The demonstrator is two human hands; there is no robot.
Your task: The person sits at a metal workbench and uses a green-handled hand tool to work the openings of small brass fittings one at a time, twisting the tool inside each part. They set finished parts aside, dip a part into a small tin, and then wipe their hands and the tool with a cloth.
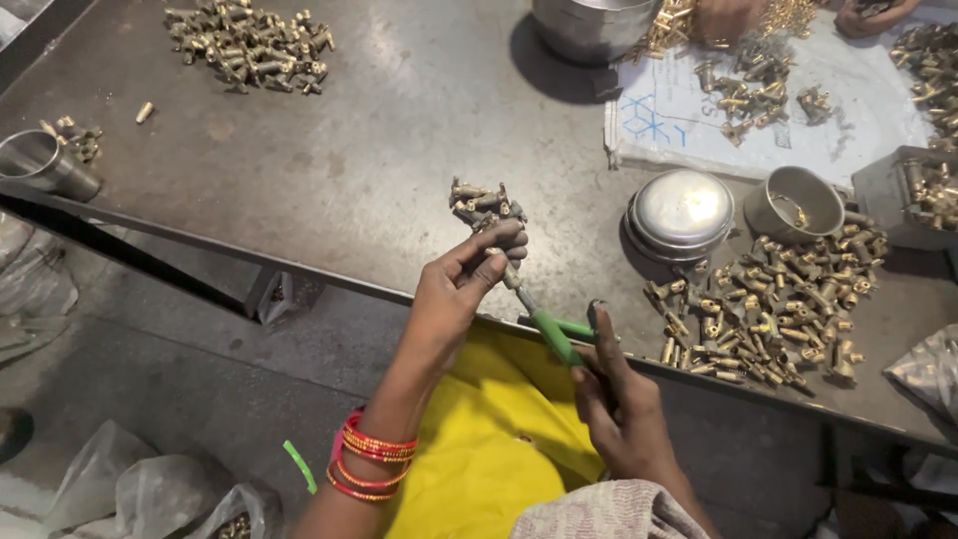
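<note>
While the left hand (461, 284) fingers clamp hard-to-distinguish brass fittings (484, 205), right hand (619, 399) fingers grip green-handled pliers (554, 334).

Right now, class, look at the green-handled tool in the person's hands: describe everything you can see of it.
The green-handled tool looks like pliers: two green plastic-looking grips and a grey metal neck running up and left. It is held tilted over the near edge of the dark metal table. The right hand grips the handles from below. The left hand closes round its working end, hiding the tip, and holds a cluster of brass fittings there. Whether the tip bites a fitting cannot be seen.
</note>
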